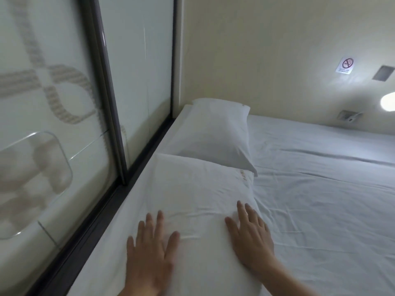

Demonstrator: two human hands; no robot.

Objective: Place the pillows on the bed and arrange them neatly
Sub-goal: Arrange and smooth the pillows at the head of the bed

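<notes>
Hands: both flat on the near pillow, fingers spread wide, palms down, gripping nothing.
Left hand: pressed on the pillow's near left part, fingertips aimed toward the far wall.
Right hand: laid along the pillow's right edge, right where it meets the sheet, fingers loose and open.
Bed: big white sheet, creased across the middle, running off to the right of the view.
Frosted glass panel: fills the left side, dark frame running along the mattress edge, pale patterned marks on it.
Wall: cream, behind the bed's far end.
Near pillow: white, wrinkled, lying along the glass side of the bed, small gold stitching at its far right corner.
Far pillow: white, lying beyond it in the corner, its near end touching the near pillow's far edge, lined up end to end.
Lamp: glowing at the right edge.
No-smoking sign: on the wall, top right.
</notes>
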